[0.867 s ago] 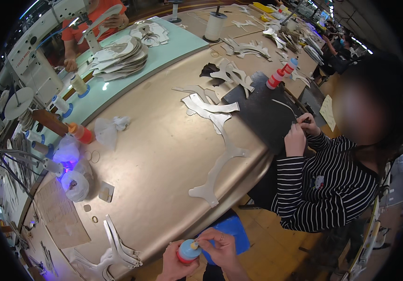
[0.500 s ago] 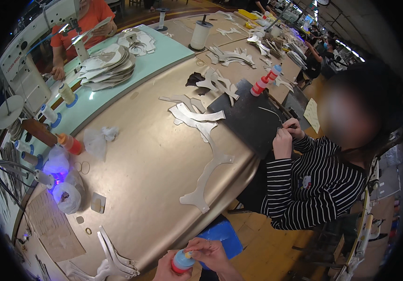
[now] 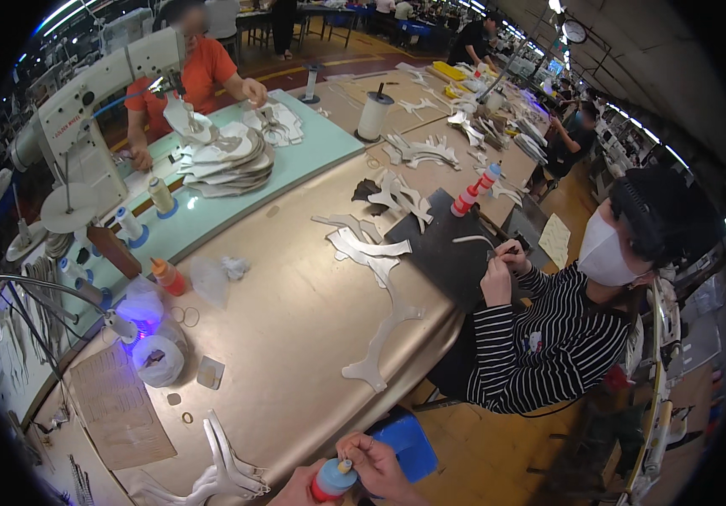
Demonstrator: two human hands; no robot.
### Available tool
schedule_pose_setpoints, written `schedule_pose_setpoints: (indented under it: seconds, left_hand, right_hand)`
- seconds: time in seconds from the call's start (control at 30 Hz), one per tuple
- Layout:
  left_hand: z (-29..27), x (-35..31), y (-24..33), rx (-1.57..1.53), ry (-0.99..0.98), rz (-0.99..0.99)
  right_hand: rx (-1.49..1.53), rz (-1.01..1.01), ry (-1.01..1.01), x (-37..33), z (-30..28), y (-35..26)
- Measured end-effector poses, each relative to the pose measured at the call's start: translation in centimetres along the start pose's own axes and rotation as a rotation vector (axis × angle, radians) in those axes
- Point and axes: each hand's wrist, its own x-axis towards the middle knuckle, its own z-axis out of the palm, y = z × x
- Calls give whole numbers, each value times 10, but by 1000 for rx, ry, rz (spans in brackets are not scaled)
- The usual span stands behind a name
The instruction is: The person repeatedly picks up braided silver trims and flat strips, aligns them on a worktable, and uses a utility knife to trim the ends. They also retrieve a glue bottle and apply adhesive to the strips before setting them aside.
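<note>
At the lower edge, my left hand point(image 3: 298, 487) is wrapped round a squeeze bottle point(image 3: 334, 481) with a red body, a light blue top and a yellowish tip. My right hand point(image 3: 377, 469) is close beside the tip, its fingers bent and pinched together. Whatever they pinch, if anything, is too small to make out. White cut shoe-upper pieces point(image 3: 226, 465) lie in a fanned stack on the gold-coloured table point(image 3: 278, 337), to the left of my hands.
Right, a masked co-worker in striped sleeves holds a thin pale strip point(image 3: 472, 239) over a black mat point(image 3: 434, 244). Left, a sewing machine point(image 3: 72, 126) stands near a person in orange. A blue bin point(image 3: 409, 443) sits below the table edge.
The view has tilted up, showing more background. My right fingers have eased slightly off the bottle's tip, which now shows more plainly. My left hand still grips the bottle.
</note>
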Motion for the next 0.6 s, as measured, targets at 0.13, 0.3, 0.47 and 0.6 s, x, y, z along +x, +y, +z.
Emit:
schedule_pose_setpoints:
  seconds: [0.13,0.3,0.47,0.6]
  left_hand:
    - [12,-11,24,19,-170,15]
    - [63,-18,52,113,-127,167]
    - [146,-18,71,34,-87,255]
    - [220,-33,69,-40,-173,268]
  right_hand:
    - [158,-71,-124,-14,2,-24]
    - [203,-90,-104,-55,-11,-65]
    - [131,-206,181,-126,-44,-111]
    - [34,-349,249,-179,-77,-134]
